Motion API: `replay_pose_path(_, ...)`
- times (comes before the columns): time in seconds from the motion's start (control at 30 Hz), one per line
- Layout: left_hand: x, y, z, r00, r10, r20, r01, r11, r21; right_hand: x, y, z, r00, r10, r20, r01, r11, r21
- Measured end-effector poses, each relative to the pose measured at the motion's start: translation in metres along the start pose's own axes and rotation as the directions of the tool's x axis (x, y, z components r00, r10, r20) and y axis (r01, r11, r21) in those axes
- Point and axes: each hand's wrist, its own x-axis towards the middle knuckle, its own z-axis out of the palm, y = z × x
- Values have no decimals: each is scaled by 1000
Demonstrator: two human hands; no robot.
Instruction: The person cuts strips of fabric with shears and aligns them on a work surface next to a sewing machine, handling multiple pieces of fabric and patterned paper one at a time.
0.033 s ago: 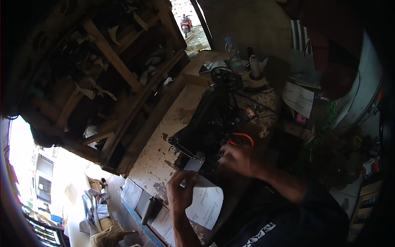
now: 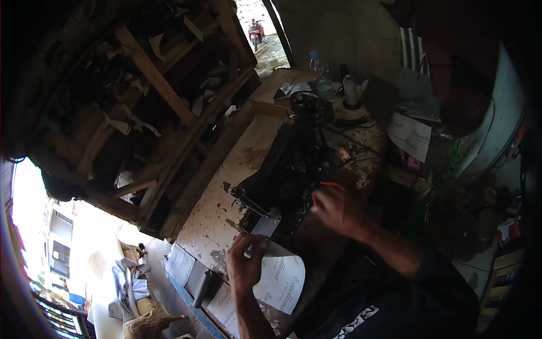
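My left hand point(image 2: 247, 261) sits low in the frame, just left of centre, fingers curled together and pinching the edge of a small pale piece of material point(image 2: 264, 227) that runs up and to the right from my fingertips, straight under the front end of the sewing machine. So the piece is touching my fingers and sits just above them in the picture, between my hand and the machine's needle end. Can't make out the needle itself, too dark there.

My right hand point(image 2: 334, 208) is a bit right of centre, resting against the side of the black sewing machine point(image 2: 299, 164), fingers bent and close together. There's a thin red-orange thing point(image 2: 329, 185) right at the top of my knuckles; honestly can't tell whether I'm gripping it or it's just lying on the machine beside my hand.

Just below and right of my left hand is a white paper sheet point(image 2: 282, 282) with printing on it, partly under my wrist. Going outward, the machine stands on a worn, paint-flecked worktable point(image 2: 226, 186) that runs diagonally to the upper middle of the frame. At its far end stand a clear plastic bottle point(image 2: 319, 70) and a pale spool point(image 2: 350, 91), near each other. The upper left is filled by a wooden rack point(image 2: 152, 96) stuffed with scraps. A red scooter point(image 2: 256, 31) is parked outside, at the top edge.
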Motion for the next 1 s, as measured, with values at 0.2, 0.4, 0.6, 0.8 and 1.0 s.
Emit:
replay_pose_path(0.2,-1,-1,2,995,-92,-39,89,993,-77,10,59,-1,975,107,196,-31,934,-355)
replay_pose_path(0.4,-5,-3,6,989,-144,-45,134,975,-178,6,48,-29,701,443,558,-543,840,15)
replay_pose_path(0.6,-6,-1,13,967,-256,-10,238,913,-333,-44,-1,-40,870,62,490,-332,808,486)
replay_pose_path(0.8,-7,-12,21,974,-225,-15,184,831,-526,-35,-33,-47,820,67,568,-275,917,289)
replay_pose_path(1.0,-12,-10,21,976,-214,-40,152,803,-576,-37,-27,-41,801,42,597,-205,957,208)
